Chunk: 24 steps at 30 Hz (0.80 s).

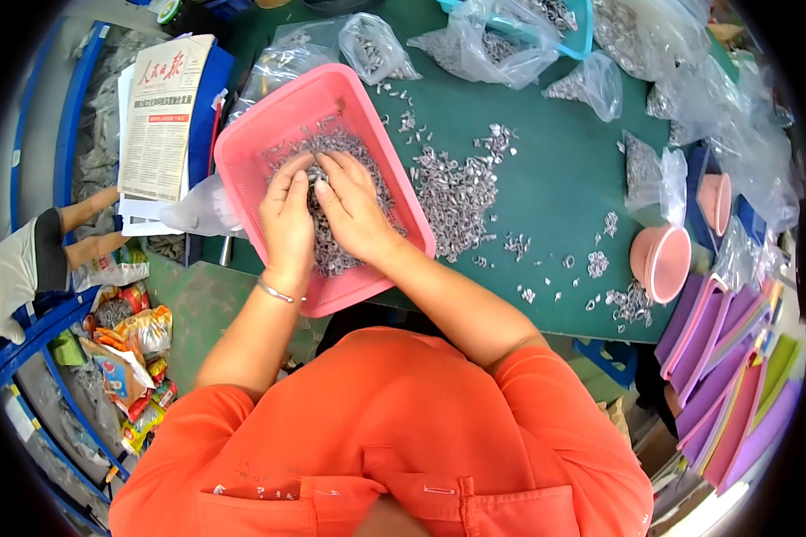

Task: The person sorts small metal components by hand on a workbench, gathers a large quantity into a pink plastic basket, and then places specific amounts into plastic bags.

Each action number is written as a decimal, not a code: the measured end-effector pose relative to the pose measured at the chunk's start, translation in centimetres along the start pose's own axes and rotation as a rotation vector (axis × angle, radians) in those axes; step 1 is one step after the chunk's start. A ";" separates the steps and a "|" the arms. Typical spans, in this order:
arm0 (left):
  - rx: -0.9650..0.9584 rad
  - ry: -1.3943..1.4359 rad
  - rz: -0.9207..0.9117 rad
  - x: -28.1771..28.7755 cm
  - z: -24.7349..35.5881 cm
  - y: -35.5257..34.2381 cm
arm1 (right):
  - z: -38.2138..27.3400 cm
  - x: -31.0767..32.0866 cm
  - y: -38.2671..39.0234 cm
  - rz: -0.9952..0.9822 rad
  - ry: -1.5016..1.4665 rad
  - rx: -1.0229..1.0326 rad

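Left hand (287, 219) and right hand (354, 208) are half-curling, hold unclear — grey parts (331, 252) showing between, pink basin (419, 225) slanting eleven-to-five o'clock.

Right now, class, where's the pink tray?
In the head view, the pink tray is left of centre, just left of the loose parts on the table.

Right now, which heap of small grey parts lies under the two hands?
The heap inside the pink basket, beneath the left hand and right hand; the other loose heaps lie on the green table.
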<state>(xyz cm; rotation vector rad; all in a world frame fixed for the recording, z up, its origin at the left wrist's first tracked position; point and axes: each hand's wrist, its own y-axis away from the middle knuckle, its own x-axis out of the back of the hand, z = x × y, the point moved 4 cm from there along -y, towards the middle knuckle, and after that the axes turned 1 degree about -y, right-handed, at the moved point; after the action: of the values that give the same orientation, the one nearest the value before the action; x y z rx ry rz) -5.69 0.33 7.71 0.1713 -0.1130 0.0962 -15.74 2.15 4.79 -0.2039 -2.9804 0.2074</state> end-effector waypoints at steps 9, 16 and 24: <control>-0.088 0.115 -0.097 2.3 0.4 0.9 | -1.7 6.3 -0.1 -0.240 0.164 0.264; 0.045 0.084 0.031 4.6 -0.4 1.8 | 8.6 18.9 -2.7 -0.041 0.832 0.206; 0.060 -0.273 0.131 7.3 -2.0 6.0 | 3.8 14.1 4.0 -0.427 0.846 0.366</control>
<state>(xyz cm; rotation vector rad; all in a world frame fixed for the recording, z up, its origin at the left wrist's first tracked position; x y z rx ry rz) 1.14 7.23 7.66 0.2360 -0.3939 0.2066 -29.69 7.67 2.37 0.3122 -2.0368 0.4656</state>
